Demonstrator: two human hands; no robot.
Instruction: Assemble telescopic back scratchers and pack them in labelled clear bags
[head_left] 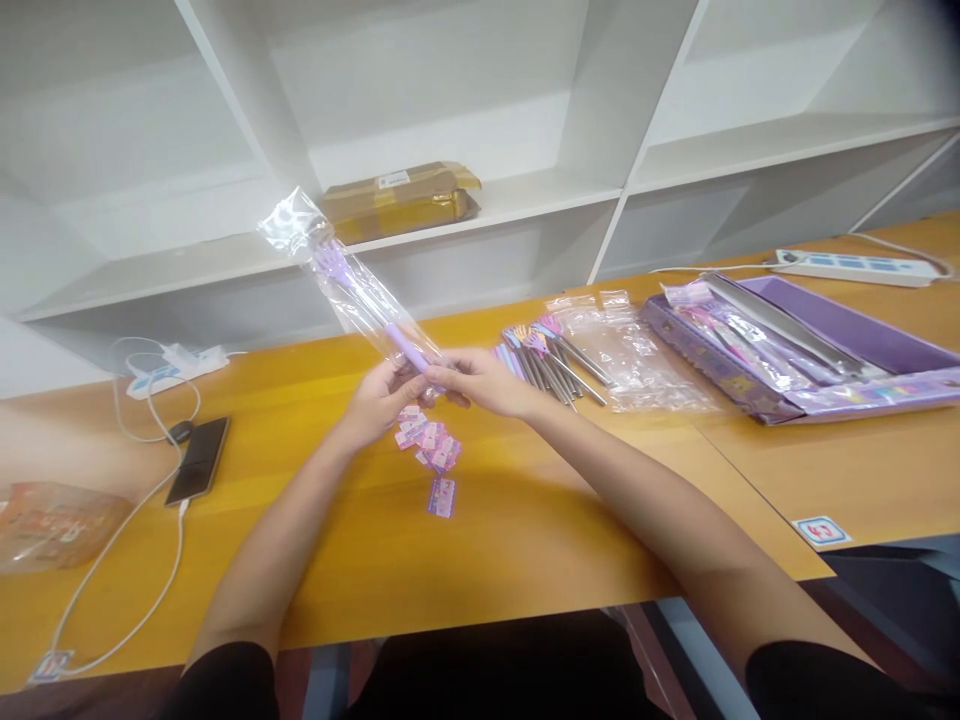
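A clear plastic bag [364, 290] holds a stick with a purple handle and a small purple hand-shaped end, tilted up to the left. My left hand [382, 400] pinches the bag's lower end beside the handle. From the other side, my right hand [480, 380] grips the same end, its fingers close to my left hand's. Below both hands, a loose heap of small pink and purple cards [433, 443] lies on the table, with a single card [442, 497] nearer the front.
Hand-ended sticks [555, 360] lie right of my hands, beside clear bags [637, 350] and a purple box [750, 390]. At left are a phone [198, 460], white cables and a power strip [178, 372]. A taped carton [397, 203] sits on the shelf.
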